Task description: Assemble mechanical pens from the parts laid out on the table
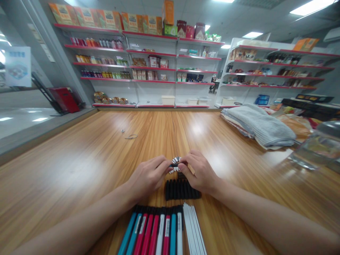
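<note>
My left hand (152, 174) and my right hand (201, 173) meet above the middle of the table. Both pinch a small dark pen part (174, 165) between thumb and fingers; its exact shape is mostly hidden. Just behind it, small shiny silver pieces (176, 159) lie fanned out, with small white pieces below them. Nearer to me is a row of black tubular pen parts (180, 190), partly covered by my right hand. In front lie blue, red and white pen barrels (150, 232) side by side, and to their right a bundle of thin white sticks (193, 230).
A folded striped cloth (261, 124) lies at the back right, near a clear jar (316, 148) with a dark lid. A thin loop (131, 136) and a small shiny bit (122, 131) lie at the back left. Stocked shelves (152, 53) stand beyond the wooden table (66, 170).
</note>
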`<state>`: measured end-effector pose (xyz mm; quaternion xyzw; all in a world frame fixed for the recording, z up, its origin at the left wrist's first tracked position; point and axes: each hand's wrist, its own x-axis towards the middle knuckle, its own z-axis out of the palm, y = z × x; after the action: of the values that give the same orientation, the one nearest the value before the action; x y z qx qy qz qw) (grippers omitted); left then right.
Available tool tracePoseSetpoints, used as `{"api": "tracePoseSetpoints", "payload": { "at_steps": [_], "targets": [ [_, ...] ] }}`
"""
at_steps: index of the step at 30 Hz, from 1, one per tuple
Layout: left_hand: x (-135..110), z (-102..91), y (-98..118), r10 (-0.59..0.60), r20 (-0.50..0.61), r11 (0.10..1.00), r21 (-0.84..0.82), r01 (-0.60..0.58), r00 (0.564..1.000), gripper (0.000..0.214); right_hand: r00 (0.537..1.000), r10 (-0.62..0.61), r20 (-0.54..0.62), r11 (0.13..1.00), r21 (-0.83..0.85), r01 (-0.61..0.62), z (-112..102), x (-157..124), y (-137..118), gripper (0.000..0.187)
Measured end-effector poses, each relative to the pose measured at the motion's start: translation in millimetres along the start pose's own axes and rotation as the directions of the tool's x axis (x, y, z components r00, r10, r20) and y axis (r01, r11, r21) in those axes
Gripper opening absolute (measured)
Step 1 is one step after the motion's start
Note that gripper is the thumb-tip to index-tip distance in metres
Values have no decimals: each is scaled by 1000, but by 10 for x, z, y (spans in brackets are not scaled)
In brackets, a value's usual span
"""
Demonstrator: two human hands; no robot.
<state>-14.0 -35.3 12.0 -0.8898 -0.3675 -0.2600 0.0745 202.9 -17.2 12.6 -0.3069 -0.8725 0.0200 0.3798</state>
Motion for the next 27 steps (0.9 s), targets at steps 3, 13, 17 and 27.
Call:
{"api": "tracePoseSetpoints", "payload": {
  "at_steps": [3, 13, 17, 27],
  "targets": [
    [-6, 2, 1, 7, 21, 1000, 21, -8, 1000, 18, 999, 2, -34, 1000, 28, -1, 1, 3, 1, 17],
    [18, 16, 9, 28, 13, 1000, 13, -28, 1000, 19, 988, 53, -147, 976, 217, -20, -5, -26, 15, 21],
    [12, 19, 5, 15, 4, 1000, -1, -15, 1000, 18, 989, 83, -125, 966, 254, -49, -4, -43, -6, 39],
    [5, -16, 25, 14, 11, 1000, -2, -14, 1000, 21, 991, 118, -60, 961, 258, -99, 8, -55, -25, 40]
  ]
}}
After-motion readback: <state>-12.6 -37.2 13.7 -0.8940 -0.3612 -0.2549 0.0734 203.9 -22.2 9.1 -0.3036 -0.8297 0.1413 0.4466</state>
